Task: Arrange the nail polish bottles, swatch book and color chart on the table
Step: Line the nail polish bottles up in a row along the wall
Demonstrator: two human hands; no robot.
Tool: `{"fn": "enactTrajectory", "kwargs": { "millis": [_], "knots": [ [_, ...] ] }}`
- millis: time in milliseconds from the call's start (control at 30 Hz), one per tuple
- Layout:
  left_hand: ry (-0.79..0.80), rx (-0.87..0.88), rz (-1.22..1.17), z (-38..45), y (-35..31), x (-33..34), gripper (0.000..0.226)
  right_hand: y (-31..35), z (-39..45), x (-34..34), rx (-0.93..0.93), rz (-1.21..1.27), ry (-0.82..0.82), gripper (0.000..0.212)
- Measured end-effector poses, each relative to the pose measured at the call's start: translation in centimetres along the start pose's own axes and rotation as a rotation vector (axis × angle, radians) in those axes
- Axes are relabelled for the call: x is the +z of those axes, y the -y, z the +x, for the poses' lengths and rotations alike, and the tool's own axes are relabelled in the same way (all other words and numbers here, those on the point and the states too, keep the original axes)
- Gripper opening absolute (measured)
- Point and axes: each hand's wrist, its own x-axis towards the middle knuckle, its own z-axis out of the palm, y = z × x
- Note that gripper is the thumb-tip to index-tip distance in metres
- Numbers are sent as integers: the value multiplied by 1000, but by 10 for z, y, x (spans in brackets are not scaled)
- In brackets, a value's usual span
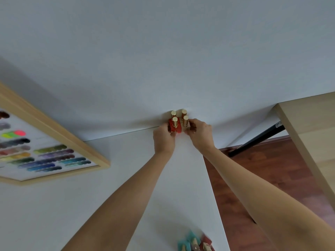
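Several nail polish bottles (175,125) with gold caps stand in a tight cluster at the far edge of the white table (90,205), against the wall. My left hand (164,140) grips the red bottle on the cluster's left side. My right hand (200,133) closes on the bottle at the right side, whose body is hidden by the fingers. The color chart (36,151), a wood-framed board with rows of colored swatches, lies at the left. More bottles (195,241), teal and dark red, sit at the near edge. No swatch book is in view.
The table's right edge runs diagonally beside my right arm, with a reddish wooden floor (262,178) beyond it. A light wooden table (311,138) with a black leg stands at the right. The white wall (163,51) fills the top.
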Motion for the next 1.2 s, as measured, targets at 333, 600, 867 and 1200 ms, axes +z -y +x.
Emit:
{"fn": "enactTrajectory", "kwargs": {
  "millis": [333,600,867,1200],
  "knots": [
    [139,21,-2,-46,1,-22,40,-8,-54,-26,90,-54,102,51],
    [610,52,113,-165,40,-65,37,-38,-190,-74,56,-165,312,30],
    [804,85,232,-249,62,-79,62,-59,-287,-78,172,-180,497,51],
    [669,269,308,-264,54,-70,60,-37,-304,-69,157,-221,529,77]
  ]
}}
